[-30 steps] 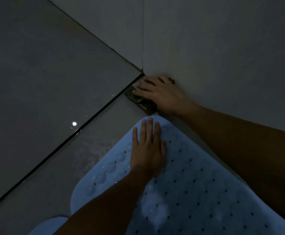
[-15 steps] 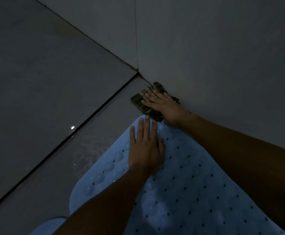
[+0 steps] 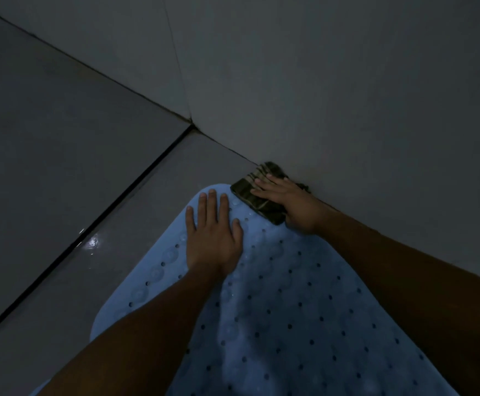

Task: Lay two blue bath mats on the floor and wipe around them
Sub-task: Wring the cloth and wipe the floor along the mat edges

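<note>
Wall (image 3: 347, 81) edge: right hand (image 3: 287, 201) presses cloth (image 3: 257, 195) (fingers flat), left hand (image 3: 213, 232) flat on mat (image 3: 290, 310).

one blue bath mat (image 3: 275, 295), one dark folded cloth (image 3: 257, 195), two hands

Left hand (image 3: 214, 237) lies flat, fingers straight and together; right hand (image 3: 288, 202) presses palm-down, fingers extended, forearm stretched forward.

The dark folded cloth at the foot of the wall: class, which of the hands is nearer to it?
Right. The right hand presses flat on the dark folded cloth; the left hand rests apart on the blue perforated rubber bath mat.
</note>
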